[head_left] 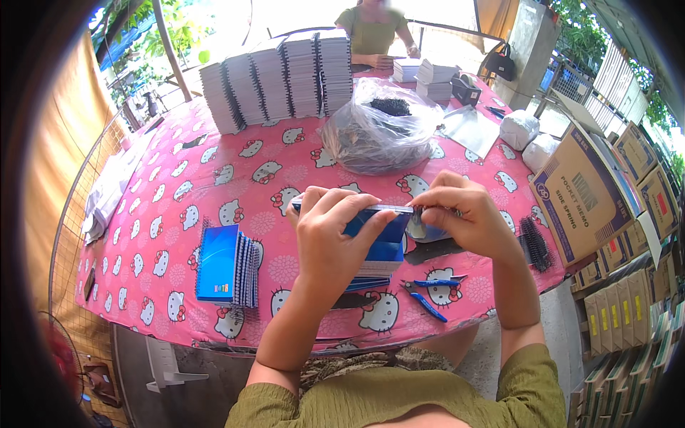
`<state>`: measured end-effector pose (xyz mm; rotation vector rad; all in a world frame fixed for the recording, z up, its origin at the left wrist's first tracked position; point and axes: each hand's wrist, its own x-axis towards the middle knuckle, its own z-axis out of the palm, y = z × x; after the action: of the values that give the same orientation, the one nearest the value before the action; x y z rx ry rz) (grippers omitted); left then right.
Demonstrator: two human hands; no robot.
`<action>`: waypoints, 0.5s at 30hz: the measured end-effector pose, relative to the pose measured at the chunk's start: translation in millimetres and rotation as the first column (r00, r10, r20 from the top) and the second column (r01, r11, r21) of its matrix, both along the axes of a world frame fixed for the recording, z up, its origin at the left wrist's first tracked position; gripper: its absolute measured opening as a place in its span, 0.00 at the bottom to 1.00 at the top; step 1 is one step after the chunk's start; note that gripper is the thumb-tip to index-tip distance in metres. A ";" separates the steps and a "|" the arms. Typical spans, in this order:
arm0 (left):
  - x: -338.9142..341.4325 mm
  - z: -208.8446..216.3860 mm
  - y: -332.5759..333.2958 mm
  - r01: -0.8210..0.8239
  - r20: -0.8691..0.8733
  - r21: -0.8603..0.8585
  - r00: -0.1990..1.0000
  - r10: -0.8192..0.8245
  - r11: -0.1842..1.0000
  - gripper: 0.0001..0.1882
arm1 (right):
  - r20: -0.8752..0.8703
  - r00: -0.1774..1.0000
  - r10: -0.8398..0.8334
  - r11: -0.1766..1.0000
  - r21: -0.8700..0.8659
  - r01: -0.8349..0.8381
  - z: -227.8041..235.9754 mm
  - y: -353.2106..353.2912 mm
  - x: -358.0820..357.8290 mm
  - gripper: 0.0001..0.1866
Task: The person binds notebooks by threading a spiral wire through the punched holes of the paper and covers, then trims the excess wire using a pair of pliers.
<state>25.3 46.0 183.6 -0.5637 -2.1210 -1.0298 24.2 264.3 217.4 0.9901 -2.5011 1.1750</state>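
Blue-covered notebook block (378,246): clamped upright in left hand (332,235), fingers wrapped over its top edge; right hand (464,217) pinches the spiral wire (421,210) at that edge's far end. Risk: wire may snag or skip holes if the pages shift. Blue pliers (432,292) lie just below right hand.

The left hand (330,235) hides much of the blue notebook (382,242). The right hand (460,214) covers the spiral's end. The person (372,32) across the table (214,178) is cut off by the top edge.
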 end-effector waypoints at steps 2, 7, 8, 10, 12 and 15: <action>0.1 -1.2 -1.1 0.007 -0.001 -0.015 1.000 -0.007 1.000 0.11 | 0.066 0.998 0.012 1.000 -0.020 -0.010 0.5 -0.8 -0.5 0.13; 2.0 -2.1 -4.1 0.038 0.030 0.004 0.999 -0.038 0.999 0.12 | -0.205 0.969 -0.139 0.984 0.082 0.158 -1.4 -13.8 10.1 0.12; 3.0 -2.4 -4.6 0.037 0.033 0.001 0.999 -0.037 0.999 0.12 | -0.200 0.969 -0.147 0.984 0.072 0.164 -0.2 -16.6 11.6 0.11; 4.1 -2.5 -5.1 0.029 0.031 -0.008 0.999 -0.029 1.000 0.12 | -0.187 0.969 -0.162 0.983 0.052 0.174 4.2 -23.9 15.3 0.10; 4.3 -2.0 -4.7 0.014 0.017 -0.020 1.000 -0.014 1.000 0.12 | -0.174 0.974 -0.145 0.979 0.119 0.167 1.3 -23.3 14.5 0.10; 5.5 -3.1 -7.4 0.020 0.039 -0.015 0.999 -0.019 1.000 0.11 | -0.126 0.977 -0.171 0.985 -0.023 0.170 -0.5 -17.0 8.0 0.08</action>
<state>30.8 38.6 180.5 -0.5771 -2.1634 -1.0440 32.2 247.2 216.9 0.8018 -2.4206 1.0409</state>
